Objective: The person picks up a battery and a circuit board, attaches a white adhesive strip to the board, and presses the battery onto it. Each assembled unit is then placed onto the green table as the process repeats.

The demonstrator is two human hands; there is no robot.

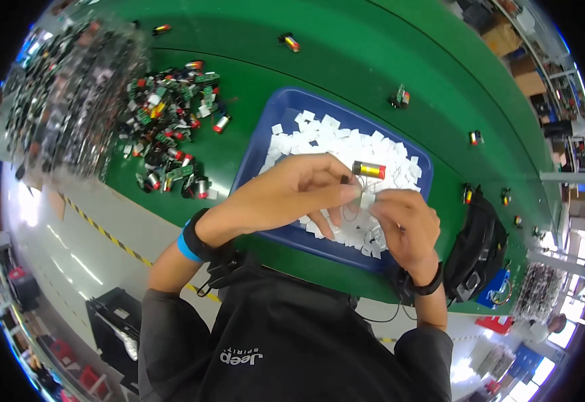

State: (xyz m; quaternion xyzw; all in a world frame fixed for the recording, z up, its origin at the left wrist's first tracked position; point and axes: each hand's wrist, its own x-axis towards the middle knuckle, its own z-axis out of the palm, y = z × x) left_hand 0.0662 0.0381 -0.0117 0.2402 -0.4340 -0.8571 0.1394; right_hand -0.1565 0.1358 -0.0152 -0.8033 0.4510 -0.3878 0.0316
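Observation:
Over a blue tray point(275, 104) of small white square pieces point(316, 136), both my hands meet fingertip to fingertip. My left hand point(299, 191) is closed in a pinch on the thin wires of a small battery assembly. Its yellow and red cylindrical battery point(371, 170) shows just beyond the fingertips, and a small black part sticks up by the index finger. Between the hands is one white piece point(367, 200), pinched by my right hand point(407, 224). Whether the battery rests on the pieces or hangs above them, I cannot tell.
Left on the green table point(239, 74) lies a heap of battery and circuit-board assemblies point(171, 127), beside a tall stack of clear plastic-wrapped trays point(71, 100). Single assemblies point(401, 98) are spread along the far side. A black bag point(480, 241) lies right of the tray.

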